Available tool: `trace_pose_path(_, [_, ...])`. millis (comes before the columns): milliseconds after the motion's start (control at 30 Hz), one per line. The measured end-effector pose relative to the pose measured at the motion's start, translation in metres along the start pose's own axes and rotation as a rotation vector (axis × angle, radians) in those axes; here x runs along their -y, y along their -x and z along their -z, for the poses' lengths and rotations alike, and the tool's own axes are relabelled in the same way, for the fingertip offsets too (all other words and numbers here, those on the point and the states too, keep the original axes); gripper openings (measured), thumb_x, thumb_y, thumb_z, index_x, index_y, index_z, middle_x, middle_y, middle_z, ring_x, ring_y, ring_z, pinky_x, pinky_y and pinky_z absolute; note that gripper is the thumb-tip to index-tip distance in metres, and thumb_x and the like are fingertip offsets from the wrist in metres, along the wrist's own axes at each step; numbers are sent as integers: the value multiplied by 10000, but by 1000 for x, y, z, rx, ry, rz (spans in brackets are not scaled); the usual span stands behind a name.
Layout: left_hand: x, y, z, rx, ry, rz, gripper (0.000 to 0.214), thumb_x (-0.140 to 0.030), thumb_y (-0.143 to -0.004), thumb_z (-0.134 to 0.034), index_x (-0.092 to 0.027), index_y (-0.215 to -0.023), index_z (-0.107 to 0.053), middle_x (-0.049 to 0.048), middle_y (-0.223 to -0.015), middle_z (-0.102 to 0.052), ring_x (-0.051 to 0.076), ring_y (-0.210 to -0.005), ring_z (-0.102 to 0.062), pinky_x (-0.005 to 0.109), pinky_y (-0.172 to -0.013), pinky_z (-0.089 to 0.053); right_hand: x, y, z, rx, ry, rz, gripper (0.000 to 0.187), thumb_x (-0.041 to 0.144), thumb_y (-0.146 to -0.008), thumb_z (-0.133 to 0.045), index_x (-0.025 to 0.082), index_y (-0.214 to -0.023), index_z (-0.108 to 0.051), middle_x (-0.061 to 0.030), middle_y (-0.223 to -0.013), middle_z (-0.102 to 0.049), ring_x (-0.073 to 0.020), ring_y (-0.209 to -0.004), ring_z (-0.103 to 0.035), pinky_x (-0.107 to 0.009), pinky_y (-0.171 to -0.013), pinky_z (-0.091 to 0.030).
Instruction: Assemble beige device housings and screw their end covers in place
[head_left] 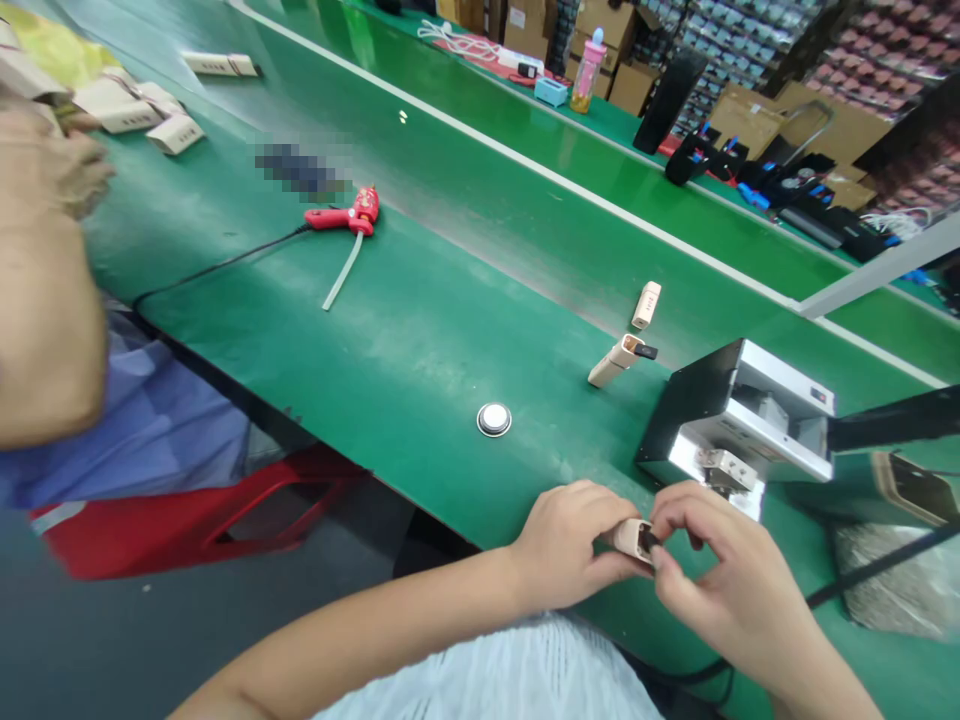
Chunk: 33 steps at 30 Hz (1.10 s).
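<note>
In the lower right, my left hand [574,545] is wrapped around a small beige rectangular case [628,538], its open end turned right. My right hand [724,575] pinches a small black piece [649,546] at that opening; how deep it sits is hidden by the fingers. Farther up the table lies a similar case [611,365] with a black piece [645,352] sticking out of its end. Just beyond it is another beige case [646,305]. A round white disc with a metal rim [494,420] lies left of my hands.
A black and silver machine [739,420] stands beyond my right hand, with a plastic bag [892,580] to its right. A red glue gun [352,213] trails a cord leftwards. At left, another person's arm [45,290] reaches near several beige cases [176,133]. A red stool [195,520] is below.
</note>
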<state>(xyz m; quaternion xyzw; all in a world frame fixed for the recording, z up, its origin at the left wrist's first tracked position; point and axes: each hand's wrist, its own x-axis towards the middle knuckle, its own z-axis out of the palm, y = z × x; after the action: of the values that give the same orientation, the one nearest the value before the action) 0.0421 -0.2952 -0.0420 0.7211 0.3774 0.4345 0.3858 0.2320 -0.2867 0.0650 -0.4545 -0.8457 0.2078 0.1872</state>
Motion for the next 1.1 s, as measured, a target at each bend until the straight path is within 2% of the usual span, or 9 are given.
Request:
trace_pose_path(300, [1,1,-2,-18,41,4,521,-717,-1005,-633,-207,-971,-734,24,-885,-788,192,-794,-700,314,-763,-488,-4,9,-9,-37,-157,-51,91,212,-1010,-544,241,-923,-548,-20,-933,-648,-132,-758,-642,-236,-622,-577])
trace_pose_path(433, [-1,0,0,-21,37,-11,483,-678,-1015,-650,-205,-1006,-744,34,-915,-803,199,-817,-712,323,-784,-501,-3,13,-1,-31,-79,5,31,211,-1026,-608,238,-1012,-614,-37,-995,-693,-142,-815,-689,-235,-654,-597])
trace_pose_path(567, [-5,-1,2,2,16,-32,421,-622,-1034,-657,-210,-1046,-744,35,-969,-824,208,-865,-733,332,-810,-514,4,12,12,13,73,95,96,219,-1063,-614,267,-1127,-667,-16,-1054,-728,-138,-889,-733,-241,-729,-611])
trace_pose_path(700, [-7,0,1,4,11,-40,424,-617,-1058,-613,-212,-1043,-736,35,-1005,-827,212,-879,-737,340,-817,-522,11,6,11,49,231,145,93,159,-1035,-574,222,-1015,-638,-23,-977,-695,-162,-782,-692,-298,-638,-554])
trace_pose_path(867, [-7,-1,2,6,-5,-12,280,-491,-1040,-673,-219,-1025,-736,26,-1017,-827,215,-882,-732,337,-803,-516,15,2,2,12,357,218,125,84,-948,-533,200,-917,-565,-40,-908,-640,-201,-734,-635,-357,-596,-465])
trace_pose_path(1000, [-7,-1,3,14,22,2,285,-500,-1041,-666,-225,-1032,-743,19,-996,-823,210,-881,-724,340,-828,-520,14,1,1,5,320,215,142,72,-954,-515,208,-918,-537,-21,-895,-633,-174,-726,-618,-333,-593,-456])
trace_pose_path(1100, [-6,-2,3,15,43,33,330,-540,-1042,-663,-220,-1031,-744,28,-984,-815,212,-880,-717,343,-825,-515,10,-2,3,2,217,152,147,85,-962,-525,221,-908,-513,9,-871,-624,-124,-709,-609,-267,-599,-486])
